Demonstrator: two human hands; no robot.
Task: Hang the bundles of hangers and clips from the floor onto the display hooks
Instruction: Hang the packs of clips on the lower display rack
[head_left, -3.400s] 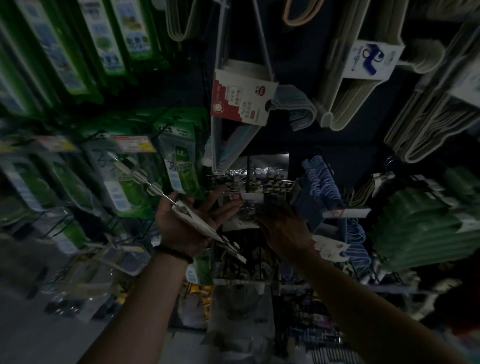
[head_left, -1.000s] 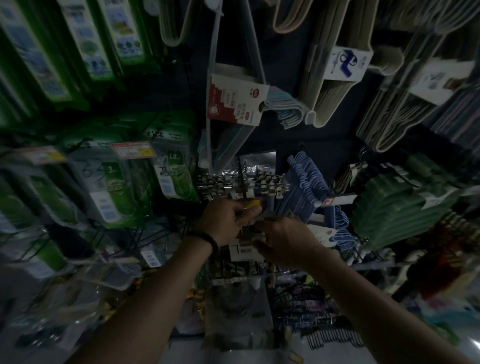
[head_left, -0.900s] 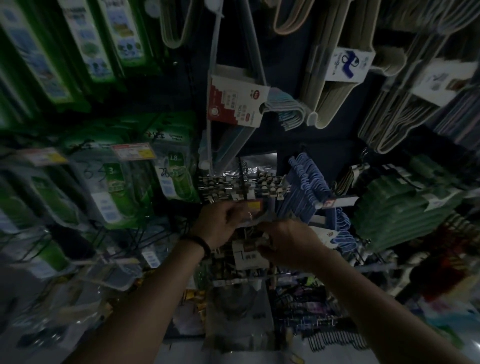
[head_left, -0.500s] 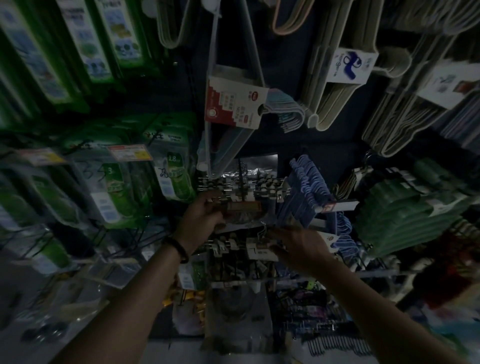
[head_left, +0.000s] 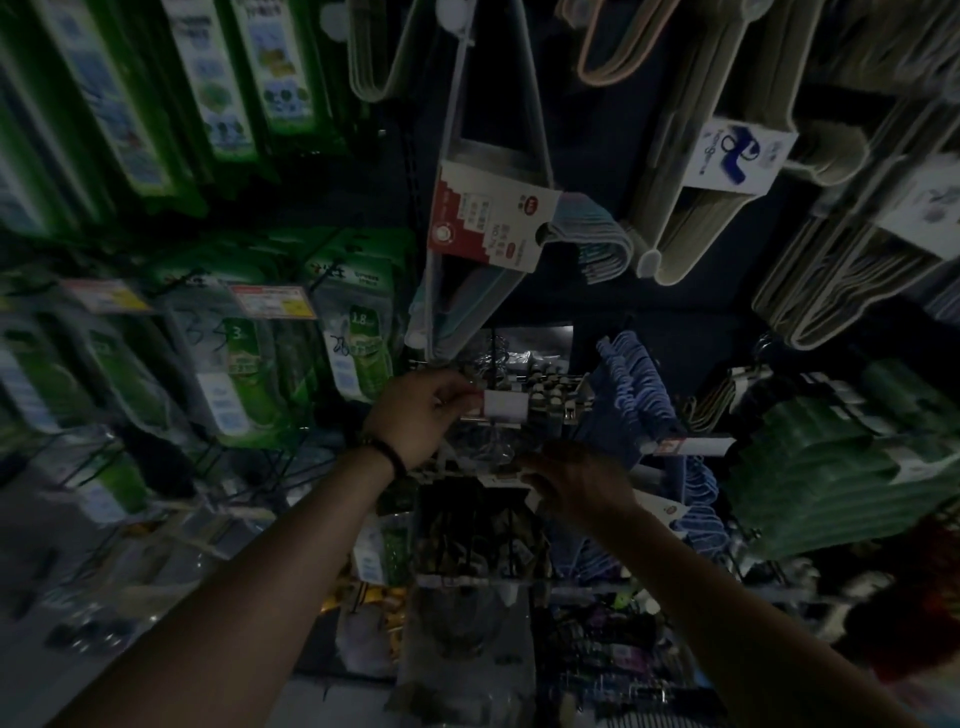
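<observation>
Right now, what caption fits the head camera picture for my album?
Left hand pinches a white tag beside hanging metal clips; right hand reaches a bundle just below.

Dark display wall (head_left: 597, 301), pegs sticking out, all stock hung. Left: green packs (head_left: 244, 384) in rows, price tags (head_left: 272, 301) on peg tips. Top centre: hanger bundle (head_left: 483, 291) with red-white card. Top right: beige hangers (head_left: 691, 218), white-blue label. Mid row: metal clips (head_left: 558, 400) on one peg, white label (head_left: 506, 405) at its front; blue hangers (head_left: 639, 384) just beside, green hangers (head_left: 831, 467) further right. Below: more hung packs (head_left: 483, 545), too dark to read. Grey floor (head_left: 47, 535) bottom left.
</observation>
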